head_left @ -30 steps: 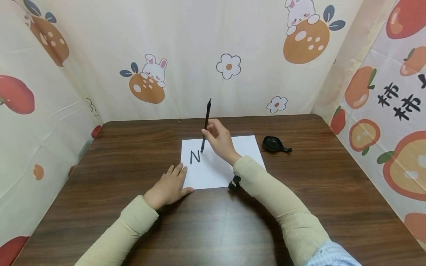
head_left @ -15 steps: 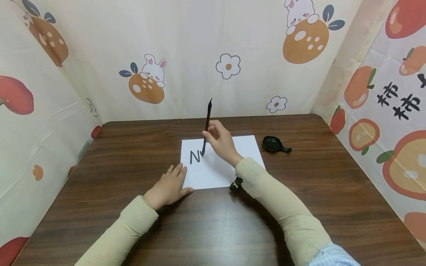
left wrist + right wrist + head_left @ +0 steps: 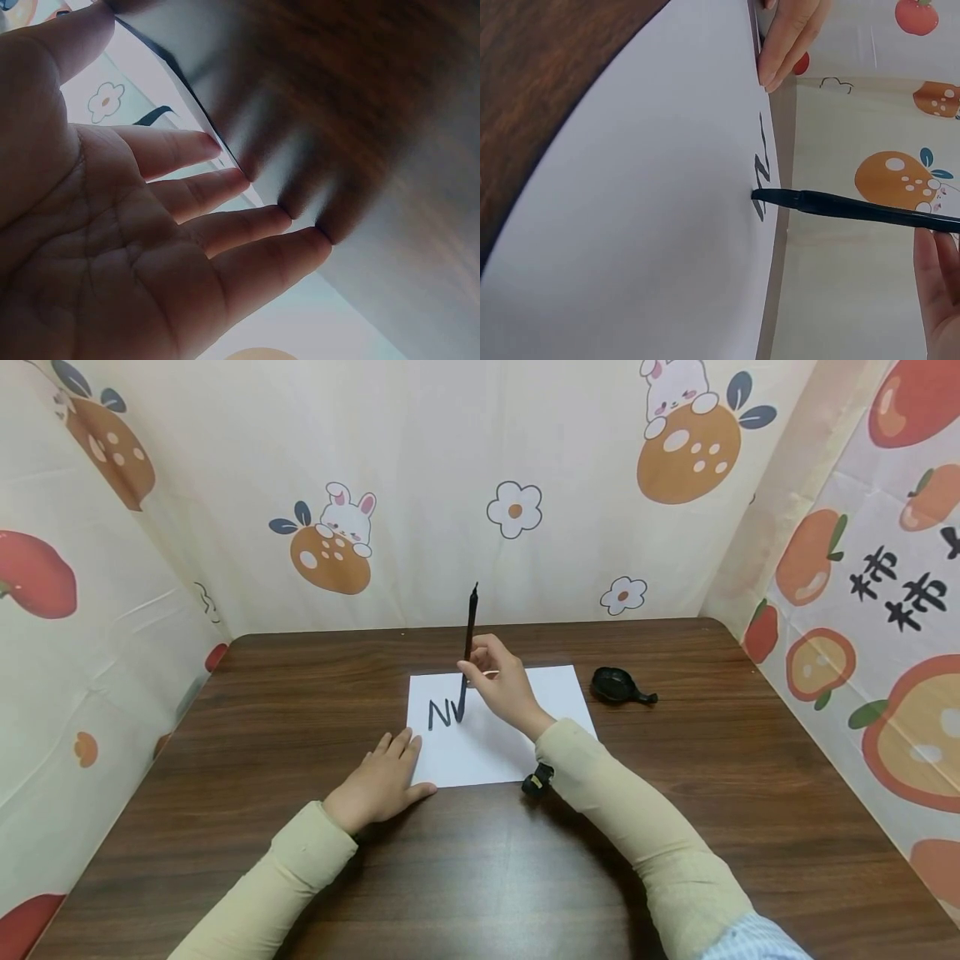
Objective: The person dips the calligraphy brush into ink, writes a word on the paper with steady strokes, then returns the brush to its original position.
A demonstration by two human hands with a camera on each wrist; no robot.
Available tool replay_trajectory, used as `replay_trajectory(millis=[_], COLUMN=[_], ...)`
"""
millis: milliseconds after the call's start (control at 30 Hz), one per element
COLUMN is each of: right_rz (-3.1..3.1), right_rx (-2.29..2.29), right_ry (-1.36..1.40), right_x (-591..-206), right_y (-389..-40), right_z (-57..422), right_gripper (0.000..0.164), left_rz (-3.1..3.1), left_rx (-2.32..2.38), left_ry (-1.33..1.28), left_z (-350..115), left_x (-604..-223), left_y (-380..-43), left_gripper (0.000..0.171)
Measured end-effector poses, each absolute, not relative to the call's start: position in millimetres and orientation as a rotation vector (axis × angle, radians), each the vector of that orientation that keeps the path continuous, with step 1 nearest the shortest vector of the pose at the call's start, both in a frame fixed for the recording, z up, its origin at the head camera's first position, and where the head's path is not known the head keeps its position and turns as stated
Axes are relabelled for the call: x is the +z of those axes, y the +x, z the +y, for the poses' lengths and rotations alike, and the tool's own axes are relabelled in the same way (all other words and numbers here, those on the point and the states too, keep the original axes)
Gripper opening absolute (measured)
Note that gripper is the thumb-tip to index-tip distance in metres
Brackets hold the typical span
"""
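Holding the brush pen, head view: The right hand pinches the brush pen by its shaft, so this grip is closed upon it. The pen stands nearly upright over the left part of the paper, just right of the N-shaped mark.
Paper edge, head view: The left hand rests at the left edge of the sheet, partly on the worktop, and clasps nothing. A black pan-shaped dish sits right of the paper, apart from it.
Left palm, left wrist view: The fingers are stretched, with small gaps between.
Brush tip, right wrist view: It meets a dark stroke. I judge the pen light, its shaft stiff and perhaps smooth, its tip softer; mid-shaft is the good place to hold. The paper seems thin, easy to slide or crease, so a flat hand at its edge suits it.
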State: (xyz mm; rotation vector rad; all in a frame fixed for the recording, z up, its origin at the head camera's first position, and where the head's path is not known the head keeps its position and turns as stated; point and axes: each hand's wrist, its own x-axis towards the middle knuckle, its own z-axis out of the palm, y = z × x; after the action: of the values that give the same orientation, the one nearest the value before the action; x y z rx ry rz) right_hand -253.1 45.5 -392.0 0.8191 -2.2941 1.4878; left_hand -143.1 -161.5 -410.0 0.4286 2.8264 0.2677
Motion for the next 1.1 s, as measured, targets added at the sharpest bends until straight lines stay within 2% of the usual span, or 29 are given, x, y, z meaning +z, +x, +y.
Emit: replay_trajectory(millis=[1100], right_rz=[-2.326], right_rx=[1.555], right_ry=[0.763], right_x=[-383.7], right_y=[-258.3], right_z=[49.1], right_gripper=[0.027], left_rz=[2.834], left_rx=[0.264], left_ry=[0.449], left_z=[-161.4], left_x=[-409.0], left_y=[-142.1], left_gripper=[0.079])
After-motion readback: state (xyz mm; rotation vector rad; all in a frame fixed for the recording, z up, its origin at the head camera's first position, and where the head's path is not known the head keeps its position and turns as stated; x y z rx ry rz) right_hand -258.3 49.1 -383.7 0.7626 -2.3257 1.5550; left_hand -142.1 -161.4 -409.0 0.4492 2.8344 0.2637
